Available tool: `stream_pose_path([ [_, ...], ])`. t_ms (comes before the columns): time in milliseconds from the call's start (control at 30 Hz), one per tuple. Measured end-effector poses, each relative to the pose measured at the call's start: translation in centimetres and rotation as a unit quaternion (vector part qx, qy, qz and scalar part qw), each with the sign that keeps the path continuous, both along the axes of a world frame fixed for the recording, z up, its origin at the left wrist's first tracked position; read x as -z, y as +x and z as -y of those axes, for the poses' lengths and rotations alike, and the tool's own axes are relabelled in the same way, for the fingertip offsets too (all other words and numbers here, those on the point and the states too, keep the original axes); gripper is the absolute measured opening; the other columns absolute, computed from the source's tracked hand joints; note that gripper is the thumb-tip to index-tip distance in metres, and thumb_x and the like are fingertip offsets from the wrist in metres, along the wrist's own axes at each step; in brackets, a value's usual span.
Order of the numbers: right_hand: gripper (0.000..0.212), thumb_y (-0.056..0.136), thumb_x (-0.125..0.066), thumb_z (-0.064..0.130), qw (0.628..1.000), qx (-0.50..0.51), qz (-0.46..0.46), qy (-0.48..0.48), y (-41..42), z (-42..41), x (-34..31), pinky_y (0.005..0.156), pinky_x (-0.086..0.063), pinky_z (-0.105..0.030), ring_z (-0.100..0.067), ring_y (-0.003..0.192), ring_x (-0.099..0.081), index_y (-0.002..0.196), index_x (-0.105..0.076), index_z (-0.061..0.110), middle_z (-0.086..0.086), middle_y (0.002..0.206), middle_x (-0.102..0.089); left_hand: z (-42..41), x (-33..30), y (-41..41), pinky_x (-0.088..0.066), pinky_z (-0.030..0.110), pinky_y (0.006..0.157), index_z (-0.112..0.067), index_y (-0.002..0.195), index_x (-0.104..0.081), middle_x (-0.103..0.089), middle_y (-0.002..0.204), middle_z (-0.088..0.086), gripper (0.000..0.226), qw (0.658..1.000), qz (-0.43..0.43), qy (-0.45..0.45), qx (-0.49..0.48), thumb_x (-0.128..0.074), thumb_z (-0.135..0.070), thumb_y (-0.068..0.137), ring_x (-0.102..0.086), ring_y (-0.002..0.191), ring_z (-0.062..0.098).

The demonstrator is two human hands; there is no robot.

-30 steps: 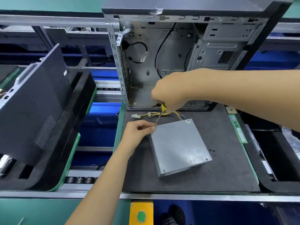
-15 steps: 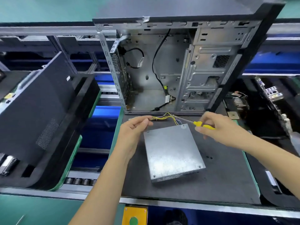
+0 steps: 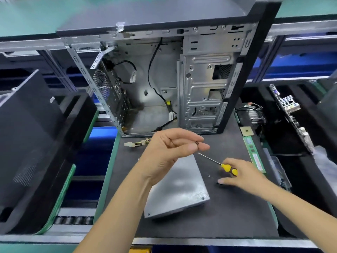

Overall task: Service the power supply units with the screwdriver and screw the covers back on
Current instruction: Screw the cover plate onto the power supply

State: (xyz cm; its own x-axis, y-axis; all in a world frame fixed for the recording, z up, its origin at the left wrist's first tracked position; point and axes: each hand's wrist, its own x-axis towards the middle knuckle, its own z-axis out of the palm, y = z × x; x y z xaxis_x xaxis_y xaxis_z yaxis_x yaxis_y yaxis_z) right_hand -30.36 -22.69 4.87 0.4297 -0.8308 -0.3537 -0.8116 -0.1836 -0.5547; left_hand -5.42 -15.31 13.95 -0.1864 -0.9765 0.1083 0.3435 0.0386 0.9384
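Dark mat (image 3: pixel 228 221) carries power supply (image 3: pixel 180 190), case (image 3: pixel 164 79) (open), screws (image 3: pixel 209 175).

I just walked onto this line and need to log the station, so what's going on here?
A person is working on a power supply lying flat on a dark mat in front of an opened PC case. The left hand is raised above it, pinching a small screw. The right hand holds a yellow-handled screwdriver and reaches its fingertips toward loose screws on the mat. No screw is being driven at this moment.
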Motion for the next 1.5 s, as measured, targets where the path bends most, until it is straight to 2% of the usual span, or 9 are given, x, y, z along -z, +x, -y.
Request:
stream_pose_path([
  [367, 0.02, 0.081, -0.071, 0.041, 0.998, -0.035, -0.001, -0.049, 0.0, -0.5, 3.3, 0.068, -0.046, -0.033, -0.009, 0.073, -0.051, 0.078, -0.059, 0.026, 0.011, 0.076, -0.054, 2.6, 0.0, -1.0, -0.052, 0.023, 0.083, -0.022, 0.088, -0.076, -0.077, 0.086, 0.003, 0.011, 0.998, 0.055, -0.027, 0.028, -0.075, -0.014, 0.08, -0.073, 0.087, 0.016],
  [467, 0.03, 0.085, -0.068, 0.035, 0.997, 0.01, 0.071, -0.013, -0.4, -0.1, 2.8, 0.051, -0.036, -0.024, -0.008, 0.053, -0.046, 0.069, -0.055, 0.014, 0.006, 0.058, -0.05, 4.8, 1.4, -0.4, -0.049, 0.016, 0.072, -0.019, 0.08, -0.073, -0.074, 0.077, -0.001, 0.007, 0.978, 0.209, 0.008, -0.024, -0.078, -0.015, 0.081, -0.068, 0.074, 0.007],
  [533, 0.025, 0.088, -0.068, 0.026, 0.968, 0.124, 0.206, 0.067, -1.0, 0.8, 1.9, 0.044, -0.031, -0.015, -0.007, 0.043, -0.043, 0.071, -0.06, 0.009, 0.003, 0.051, -0.055, 6.8, 3.1, -0.6, -0.049, 0.022, 0.072, -0.019, 0.077, -0.071, -0.069, 0.076, -0.004, 0.009, 0.899, 0.436, 0.015, -0.033, -0.079, -0.018, 0.082, -0.062, 0.072, 0.005],
  [600, 0.017, 0.089, -0.066, 0.021, 0.929, 0.2, 0.284, 0.13, -1.5, 1.7, 1.1, 0.042, -0.029, -0.017, -0.008, 0.046, -0.042, 0.078, -0.066, 0.009, -0.003, 0.06, -0.064, 8.5, 4.6, -2.0, -0.045, 0.03, 0.086, -0.021, 0.086, -0.073, -0.07, 0.09, -0.004, 0.001, 0.777, 0.629, -0.002, 0.019, -0.073, -0.021, 0.086, -0.063, 0.09, 0.014],
  [667, 0.014, 0.088, -0.067, 0.02, 0.91, 0.227, 0.308, 0.157, -1.8, 2.0, 0.8, 0.042, -0.028, -0.019, -0.011, 0.05, -0.042, 0.08, -0.068, 0.01, -0.011, 0.07, -0.066, 9.9, 6.1, -3.8, -0.034, 0.032, 0.091, -0.023, 0.097, -0.071, -0.068, 0.105, -0.003, 0.008, 0.676, 0.733, -0.024, 0.063, -0.067, -0.023, 0.09, -0.06, 0.106, 0.02],
  [767, 0.021, 0.086, -0.07, 0.024, 0.901, 0.237, 0.317, 0.176, -1.6, 1.9, 0.9, 0.04, -0.029, -0.015, -0.008, 0.046, -0.041, 0.073, -0.064, 0.009, -0.004, 0.061, -0.059, 11.5, 7.3, -5.9, -0.033, 0.034, 0.086, -0.018, 0.104, -0.067, -0.065, 0.114, 0.007, 0.02, 0.6, 0.794, -0.027, 0.093, -0.072, -0.026, 0.087, -0.061, 0.108, 0.028],
  [1000, 0.015, 0.072, -0.074, 0.021, 0.776, 0.254, 0.449, 0.363, -1.6, 1.1, -0.1, 0.051, -0.05, -0.015, -0.01, 0.063, -0.063, 0.078, -0.075, 0.007, -0.007, 0.075, -0.067, 12.2, 8.2, -7.2, -0.04, 0.035, 0.074, -0.011, 0.113, -0.064, -0.06, 0.122, 0.012, 0.036, 0.58, 0.801, 0.015, 0.148, -0.077, -0.024, 0.081, -0.061, 0.109, 0.032],
  [1267, 0.026, 0.065, -0.088, 0.022, 0.603, 0.15, 0.6, 0.503, -1.2, -0.2, -3.9, 0.037, -0.039, -0.011, -0.004, 0.046, -0.045, 0.073, -0.067, 0.008, 0.0, 0.061, -0.051, 12.2, 8.1, -6.9, -0.049, 0.041, 0.083, -0.011, 0.113, -0.063, -0.059, 0.121, 0.011, 0.037, 0.587, 0.794, 0.046, 0.153, -0.076, -0.027, 0.083, -0.06, 0.109, 0.032],
  [1500, 0.021, 0.074, -0.08, 0.022, 0.563, 0.103, 0.62, 0.536, -0.4, -0.5, -6.5, 0.037, -0.037, -0.01, -0.004, 0.046, -0.047, 0.076, -0.065, 0.006, 0.0, 0.061, -0.051, 12.2, 8.1, -7.0, -0.041, 0.036, 0.075, -0.013, 0.112, -0.061, -0.058, 0.119, 0.01, 0.039, 0.573, 0.805, 0.041, 0.15, -0.078, -0.031, 0.081, -0.06, 0.107, 0.03],
])
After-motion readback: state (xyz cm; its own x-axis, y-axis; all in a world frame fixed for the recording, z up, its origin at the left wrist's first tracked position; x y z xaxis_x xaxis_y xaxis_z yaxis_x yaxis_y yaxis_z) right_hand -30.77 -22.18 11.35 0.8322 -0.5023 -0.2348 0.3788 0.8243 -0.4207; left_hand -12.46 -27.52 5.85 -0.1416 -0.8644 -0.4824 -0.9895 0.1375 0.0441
